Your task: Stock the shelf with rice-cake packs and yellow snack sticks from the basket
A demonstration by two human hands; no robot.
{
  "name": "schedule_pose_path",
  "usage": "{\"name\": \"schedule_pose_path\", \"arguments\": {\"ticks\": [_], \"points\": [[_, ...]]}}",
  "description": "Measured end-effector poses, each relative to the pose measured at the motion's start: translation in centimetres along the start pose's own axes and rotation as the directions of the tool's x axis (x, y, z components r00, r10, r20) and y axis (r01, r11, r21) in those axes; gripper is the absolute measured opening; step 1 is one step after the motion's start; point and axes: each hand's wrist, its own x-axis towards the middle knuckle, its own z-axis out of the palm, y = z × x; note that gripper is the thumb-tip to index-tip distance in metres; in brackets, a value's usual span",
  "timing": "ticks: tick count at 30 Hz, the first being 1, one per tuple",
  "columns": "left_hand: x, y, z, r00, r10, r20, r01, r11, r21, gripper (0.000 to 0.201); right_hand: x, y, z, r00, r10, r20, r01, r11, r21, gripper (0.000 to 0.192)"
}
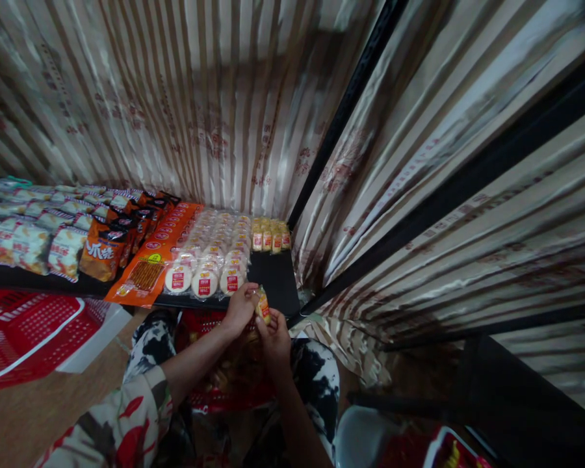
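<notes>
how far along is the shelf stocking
Done: rows of round cakes and a short back row of yellow packets lie on the shelf. In hand: left hand and right hand hold one more yellow packet. Left: bare shelf in front of that row.

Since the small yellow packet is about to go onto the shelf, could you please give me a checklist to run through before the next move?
1. Packet held: ok. Both the left hand and the right hand pinch the yellow packet.
2. Free spot on the black shelf: ok, bare surface in front of the row of yellow packets.
3. Neighbouring round white packs kept clear: ok, they lie just left of the gap.
4. Packet facing the right way: cannot tell, too small and blurred.
5. More stock in the red basket below: cannot tell, arms cover it.
</notes>
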Motion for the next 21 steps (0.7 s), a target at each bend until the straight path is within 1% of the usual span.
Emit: {"name": "schedule_pose_path", "arguments": {"ticks": [2,4,6,8,11,15,21], "points": [[0.4,0.1,0.3,1.0,0.023,0.01,-0.024,0.998,0.053,0.019,0.3,-0.6,-0.2,0.998,-0.063,-0.028,0.058,0.986,-0.159,0.035],[0.9,0.1,0.5,0.999,0.048,0.018,-0.05,0.994,0.101,0.02,0.7,-1.5,-0.3,0.989,-0.138,-0.056,0.111,0.936,-0.334,0.032],[1.5,-0.1,0.7,0.996,0.078,0.033,-0.081,0.987,0.135,0.021,1.2,-2.3,-0.4,0.982,-0.176,-0.072,0.12,0.87,-0.478,0.03],[2.1,-0.3,0.9,0.993,0.106,0.051,-0.113,0.978,0.174,0.021,1.7,-2.9,-0.4,0.983,-0.164,-0.078,0.093,0.824,-0.559,0.031],[3.0,-0.6,1.3,0.988,0.127,0.086,-0.146,0.953,0.265,0.022,2.5,-3.5,-0.3,0.989,-0.136,-0.059,0.071,0.781,-0.62,0.038],[3.9,-0.4,2.1,0.982,0.156,0.109,-0.187,0.897,0.401,0.024,3.7,-3.8,0.0,0.985,-0.17,-0.02,0.115,0.744,-0.659,0.041],[5.3,0.2,3.5,0.975,0.179,0.134,-0.222,0.848,0.482,0.024,6.1,-3.6,0.5,0.985,-0.166,-0.04,0.109,0.791,-0.601,0.04]]}}
